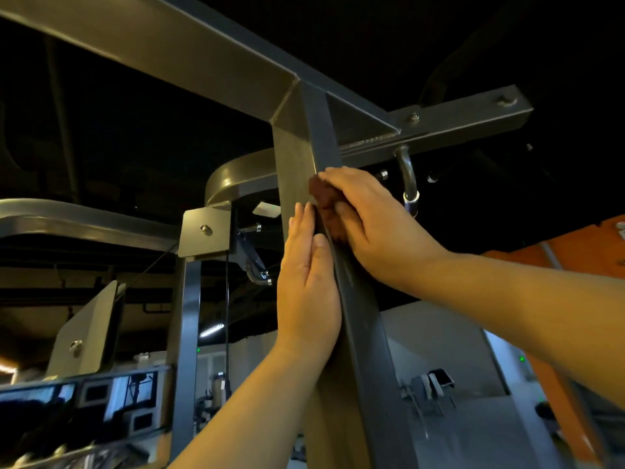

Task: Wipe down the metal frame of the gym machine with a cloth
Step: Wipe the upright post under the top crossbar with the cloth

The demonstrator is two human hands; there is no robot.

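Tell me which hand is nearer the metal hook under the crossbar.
Right. The right hand, holding the cloth against the post, is just left of the hook; the left hand lies flat on the post's other face, lower and farther away.

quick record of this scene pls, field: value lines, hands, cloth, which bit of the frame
setting: gym, viewed upward against a dark ceiling
frame part: upright post, just below its welded joint with the top beam
cloth: reddish-brown, bunched, against the post's right face
right hand: grips the cloth, pressing it to the post
left hand: flat, fingers straight, resting on the post's left face
nearby: hook hanging under the cross bar
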